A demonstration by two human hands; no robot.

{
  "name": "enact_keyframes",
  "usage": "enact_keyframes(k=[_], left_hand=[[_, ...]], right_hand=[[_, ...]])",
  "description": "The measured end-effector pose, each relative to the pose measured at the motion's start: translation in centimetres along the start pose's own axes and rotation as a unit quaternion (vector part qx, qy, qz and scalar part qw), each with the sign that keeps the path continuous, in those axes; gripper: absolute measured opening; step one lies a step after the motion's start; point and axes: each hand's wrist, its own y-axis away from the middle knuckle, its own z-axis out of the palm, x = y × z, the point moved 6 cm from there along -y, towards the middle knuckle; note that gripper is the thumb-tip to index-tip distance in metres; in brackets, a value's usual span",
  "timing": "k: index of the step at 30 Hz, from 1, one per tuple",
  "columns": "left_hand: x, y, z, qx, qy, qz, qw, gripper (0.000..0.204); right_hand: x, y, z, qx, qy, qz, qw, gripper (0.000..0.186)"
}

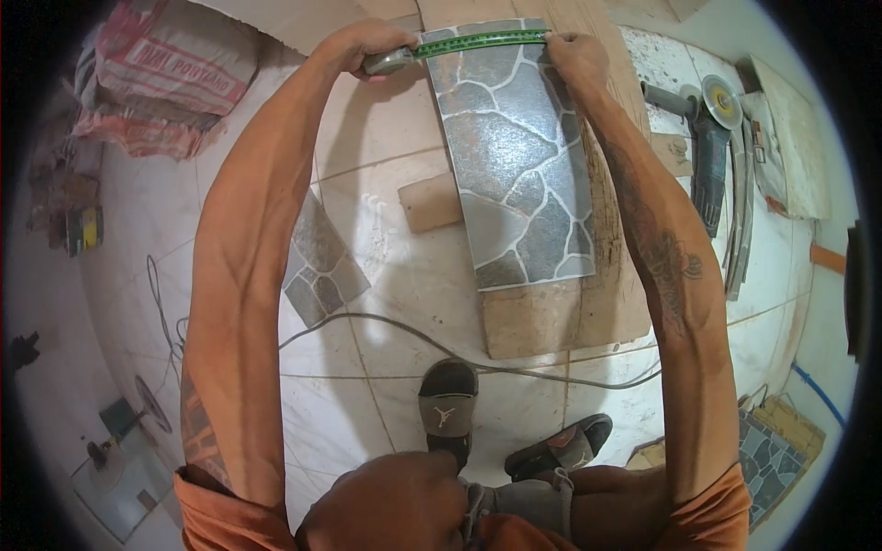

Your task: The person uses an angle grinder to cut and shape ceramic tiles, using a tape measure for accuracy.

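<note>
A green tape measure blade (482,41) is stretched across the far end of a grey stone-patterned tile (514,147). My left hand (367,44) is closed around the tape measure's case (390,61), just off the tile's left edge. At the far right corner, my right hand (579,62) pinches the blade's end, its fingers against the tile's edge. Beneath the tile lies a wooden board (528,323), which sticks out past the near end and the right side. The markings on the blade are too small to make out.
An angle grinder (709,138) lies to the right of the board. A cut tile piece (326,262) and a small wood block (430,204) are on the left. A cable (404,323) crosses the floor before my feet. Cement bags (175,69) lie far left.
</note>
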Motion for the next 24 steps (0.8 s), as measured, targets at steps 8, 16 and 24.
enact_keyframes(k=[8,16,24], left_hand=[[-0.02,-0.07,0.09,0.019,0.001,-0.027,0.999,0.026],[0.0,0.03,0.24,0.013,0.004,-0.023,1.0,0.026],[-0.05,-0.36,0.59,0.048,0.019,-0.004,0.999,0.023]], right_hand=[[0.4,-0.44,0.14,-0.032,0.0,0.01,0.999,0.034],[0.76,-0.71,0.49,0.006,0.009,-0.001,1.0,0.033],[0.31,-0.39,0.35,0.014,0.038,0.009,0.999,0.039]])
